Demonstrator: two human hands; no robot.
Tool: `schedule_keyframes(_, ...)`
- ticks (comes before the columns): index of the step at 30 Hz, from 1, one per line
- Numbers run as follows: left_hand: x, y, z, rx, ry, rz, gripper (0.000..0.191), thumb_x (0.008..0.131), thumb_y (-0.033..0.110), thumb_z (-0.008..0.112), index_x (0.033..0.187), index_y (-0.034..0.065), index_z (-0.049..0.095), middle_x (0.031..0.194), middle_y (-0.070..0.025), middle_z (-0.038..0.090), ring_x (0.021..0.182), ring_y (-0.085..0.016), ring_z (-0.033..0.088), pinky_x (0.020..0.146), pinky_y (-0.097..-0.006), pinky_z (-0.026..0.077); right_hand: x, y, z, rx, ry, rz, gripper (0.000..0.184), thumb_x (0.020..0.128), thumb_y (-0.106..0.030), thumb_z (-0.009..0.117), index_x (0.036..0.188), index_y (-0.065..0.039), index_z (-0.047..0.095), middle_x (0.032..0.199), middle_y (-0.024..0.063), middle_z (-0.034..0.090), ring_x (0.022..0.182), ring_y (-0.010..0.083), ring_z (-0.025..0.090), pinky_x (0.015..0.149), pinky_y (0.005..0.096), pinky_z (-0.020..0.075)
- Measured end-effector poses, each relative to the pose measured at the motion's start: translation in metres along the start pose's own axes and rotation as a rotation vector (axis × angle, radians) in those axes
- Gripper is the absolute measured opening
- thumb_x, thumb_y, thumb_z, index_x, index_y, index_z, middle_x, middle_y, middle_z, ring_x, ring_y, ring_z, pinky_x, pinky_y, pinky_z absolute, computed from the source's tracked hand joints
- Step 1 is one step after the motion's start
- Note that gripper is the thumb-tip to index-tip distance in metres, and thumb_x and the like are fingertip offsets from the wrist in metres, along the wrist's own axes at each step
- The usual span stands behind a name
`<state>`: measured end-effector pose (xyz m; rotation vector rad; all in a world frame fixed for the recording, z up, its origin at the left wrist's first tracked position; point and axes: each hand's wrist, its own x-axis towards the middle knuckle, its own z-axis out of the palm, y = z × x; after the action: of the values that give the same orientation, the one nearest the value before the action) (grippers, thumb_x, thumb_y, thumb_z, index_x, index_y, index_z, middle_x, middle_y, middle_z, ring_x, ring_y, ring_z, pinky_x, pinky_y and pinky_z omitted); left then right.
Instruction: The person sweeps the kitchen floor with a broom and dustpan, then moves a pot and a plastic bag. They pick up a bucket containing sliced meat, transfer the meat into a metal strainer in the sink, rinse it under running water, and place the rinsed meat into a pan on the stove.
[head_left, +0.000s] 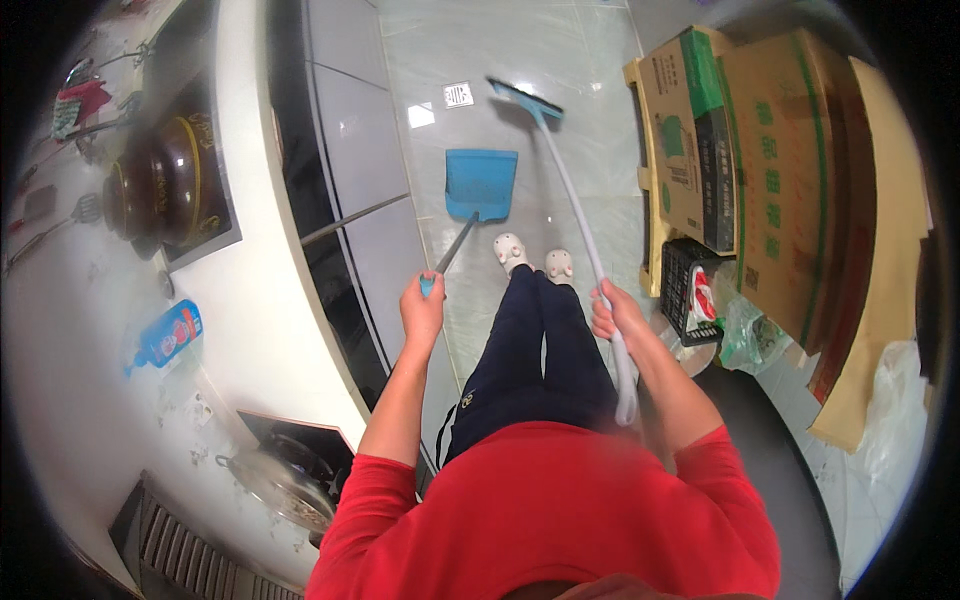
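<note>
My left hand (422, 309) grips the top of the dark handle of a long-handled blue dustpan (481, 182). The pan lies on the tiled floor (517, 30) just ahead of my shoes, its wide edge facing away from me. Around the pale shaft of a long-handled broom (574, 199) my right hand (619, 311) is closed. That tool's blue head (527, 99), dark along its far edge, is ahead and to the right of the dustpan, apart from it. Whether the head touches the floor I cannot tell.
A square floor drain (457, 95) lies beyond the dustpan. Along the left runs a white counter (255, 300) bearing a brown pot (169, 178), a blue pump bottle (169, 334) and a wok (281, 487). Cardboard boxes (780, 187) and a black plastic crate (679, 292) line the right.
</note>
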<state>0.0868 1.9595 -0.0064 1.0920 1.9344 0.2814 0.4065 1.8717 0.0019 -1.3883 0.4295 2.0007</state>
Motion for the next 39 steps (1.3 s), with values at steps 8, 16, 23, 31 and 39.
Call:
schedule_keyframes(8, -0.020, -0.028, -0.010, -0.006, 0.064, -0.002, 0.018, 0.086, 0.022, 0.060, 0.086, 0.0031, 0.060, 0.061, -0.0085, 0.059, 0.058, -0.018, 0.058, 0.059, -0.0316, 0.045, 0.096, 0.008, -0.043, -0.874, 0.276, -0.031, 0.041, 0.095, -0.038, 0.037, 0.090, 0.001, 0.050, 0.050, 0.0073, 0.046, 0.035, 0.0212, 0.046, 0.041, 0.0371, 0.0415)
schedule_keyframes(16, -0.010, -0.025, -0.024, -0.050, 0.077, 0.013, 0.018, 0.086, 0.023, 0.060, 0.088, 0.0043, 0.060, 0.061, -0.0081, 0.058, 0.057, -0.018, 0.057, 0.058, -0.0319, 0.044, 0.198, -0.102, 0.057, -1.094, 0.241, -0.220, 0.041, 0.094, -0.035, 0.039, 0.089, 0.003, 0.052, 0.053, 0.0092, 0.049, 0.038, 0.0218, 0.049, 0.043, 0.0404, 0.0435)
schedule_keyframes(23, 0.012, 0.018, -0.018, -0.083, 0.066, 0.073, 0.019, 0.086, 0.024, 0.060, 0.087, 0.0048, 0.060, 0.060, -0.0068, 0.058, 0.055, -0.017, 0.056, 0.057, -0.0312, 0.044, 0.084, -0.122, 0.036, -0.472, 0.124, -0.061, 0.033, 0.097, -0.037, 0.039, 0.089, -0.005, 0.044, 0.047, 0.0004, 0.031, 0.031, 0.0131, 0.030, 0.034, 0.0301, 0.0265)
schedule_keyframes(31, 0.053, 0.107, 0.021, -0.069, 0.080, 0.097, 0.020, 0.087, 0.024, 0.059, 0.087, 0.0043, 0.060, 0.060, -0.0057, 0.058, 0.056, -0.015, 0.056, 0.056, -0.0299, 0.044, 0.118, -0.258, 0.021, -0.074, 0.207, -0.236, 0.036, 0.098, -0.038, 0.034, 0.090, -0.004, 0.044, 0.051, 0.0013, 0.034, 0.036, 0.0140, 0.030, 0.036, 0.0313, 0.0276)
schedule_keyframes(39, 0.087, 0.195, 0.066, -0.102, 0.109, -0.033, 0.016, 0.088, 0.020, 0.058, 0.085, 0.0043, 0.061, 0.061, -0.0035, 0.058, 0.058, -0.011, 0.056, 0.056, -0.0273, 0.044, 0.175, -0.361, 0.075, 0.338, 0.153, 0.130, 0.045, 0.098, -0.046, 0.026, 0.078, -0.009, 0.041, 0.049, -0.0035, 0.030, 0.040, 0.0118, 0.030, 0.037, 0.0285, 0.0242)
